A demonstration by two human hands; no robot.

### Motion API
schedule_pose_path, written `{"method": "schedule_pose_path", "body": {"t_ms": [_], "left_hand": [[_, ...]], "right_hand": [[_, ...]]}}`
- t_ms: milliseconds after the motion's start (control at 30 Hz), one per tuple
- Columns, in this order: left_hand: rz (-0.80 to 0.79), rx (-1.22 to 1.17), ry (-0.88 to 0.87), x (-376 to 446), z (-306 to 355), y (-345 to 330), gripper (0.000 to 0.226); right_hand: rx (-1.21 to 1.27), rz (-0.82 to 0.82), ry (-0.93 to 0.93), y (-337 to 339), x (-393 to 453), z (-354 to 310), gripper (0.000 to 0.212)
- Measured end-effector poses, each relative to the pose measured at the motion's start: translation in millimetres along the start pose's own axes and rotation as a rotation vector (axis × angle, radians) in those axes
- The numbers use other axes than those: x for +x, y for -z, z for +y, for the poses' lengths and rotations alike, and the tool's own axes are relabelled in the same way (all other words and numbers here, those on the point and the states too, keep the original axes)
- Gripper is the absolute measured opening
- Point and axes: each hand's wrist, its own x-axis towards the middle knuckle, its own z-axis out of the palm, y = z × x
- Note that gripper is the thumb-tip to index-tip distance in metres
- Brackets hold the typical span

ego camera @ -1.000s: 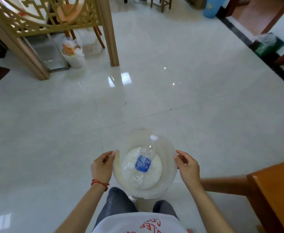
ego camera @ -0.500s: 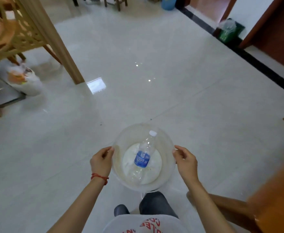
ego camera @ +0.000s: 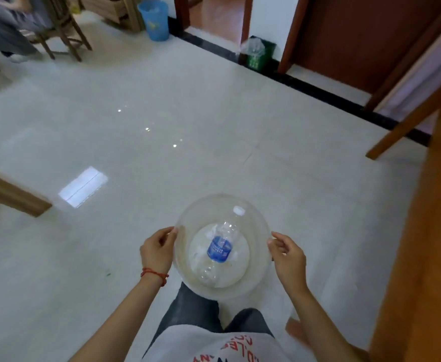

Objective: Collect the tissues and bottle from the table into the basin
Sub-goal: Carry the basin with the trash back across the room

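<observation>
I carry a clear round plastic basin (ego camera: 260, 273) in front of my waist, above the floor. My left hand (ego camera: 156, 250) grips its left rim and my right hand (ego camera: 288, 257) grips its right rim. Inside lies a clear plastic bottle (ego camera: 220, 248) with a blue label and a white cap, its cap pointing away from me. Crumpled white tissues (ego camera: 210, 235) lie under and beside the bottle on the basin's bottom.
A brown wooden table edge (ego camera: 423, 244) runs along the right, with one leg (ego camera: 402, 131) slanting to the floor. A blue bin (ego camera: 154, 20) and a green bin (ego camera: 258, 54) stand by the far wall. A wooden chair (ego camera: 62, 27) is far left, a wooden post (ego camera: 13, 194) near left.
The view has swung to the right across the room: the lattice screen and bag have gone out of sight and the bins and doorways have come in. Both hands keep holding the basin.
</observation>
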Motion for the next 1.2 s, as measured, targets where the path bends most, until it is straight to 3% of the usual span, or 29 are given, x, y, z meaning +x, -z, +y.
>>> {"method": "schedule_pose_path", "body": {"t_ms": [300,600,900,1200], "left_hand": [[-0.263,0.063,-0.145,103.7,87.2,-75.9,0.023],[-0.43,0.096,-0.281,196.7,171.4,-142.4,0.024],[-0.505,0.091,-0.297,252.1,231.3,-231.8,0.021],[-0.532,0.132,-0.306,294.9,322.1,-366.1,0.023]], "right_hand": [[0.092,0.264,-0.073,11.7,84.4,-37.5,0.018],[0.16,0.457,-0.125,9.7,161.6,-78.1,0.018],[0.175,0.527,-0.168,37.3,251.8,-93.9,0.02],[0.171,0.535,-0.19,106.0,395.9,-107.9,0.021]]}}
